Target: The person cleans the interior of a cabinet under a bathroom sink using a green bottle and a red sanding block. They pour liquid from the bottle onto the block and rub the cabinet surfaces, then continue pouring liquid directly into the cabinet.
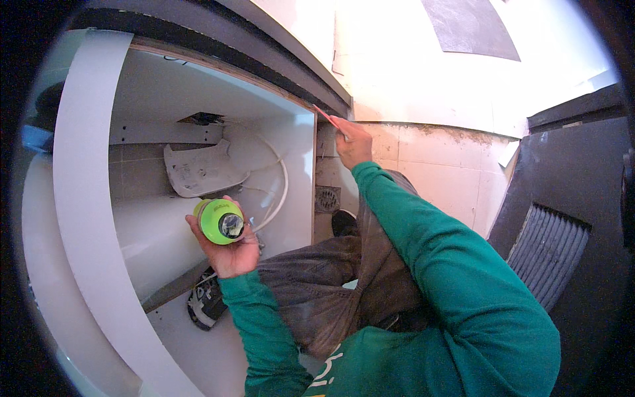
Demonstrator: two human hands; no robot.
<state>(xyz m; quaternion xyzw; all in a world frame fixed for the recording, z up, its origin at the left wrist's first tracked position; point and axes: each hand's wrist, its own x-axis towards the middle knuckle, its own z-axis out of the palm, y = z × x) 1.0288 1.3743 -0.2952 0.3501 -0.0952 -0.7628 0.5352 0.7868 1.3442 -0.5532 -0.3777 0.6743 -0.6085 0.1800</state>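
Observation:
My left hand is wrapped round a lime-green bottle-like container, held inside the opening of a white-panelled cabinet. The container's dark round end faces up toward me, with something pale in it. Farther off and to the right, my right hand grips a thin, flat red stick-like tool. The tool's far end lies at the cabinet's wooden edge, under a dark top; I cannot tell whether it touches. Its exact kind does not show.
A white curved plastic cover lies inside the cabinet, beside a looping white hose. A floor drain is near my foot. To the right stands a dark panel with a ribbed vent. A dark sheet lies beyond.

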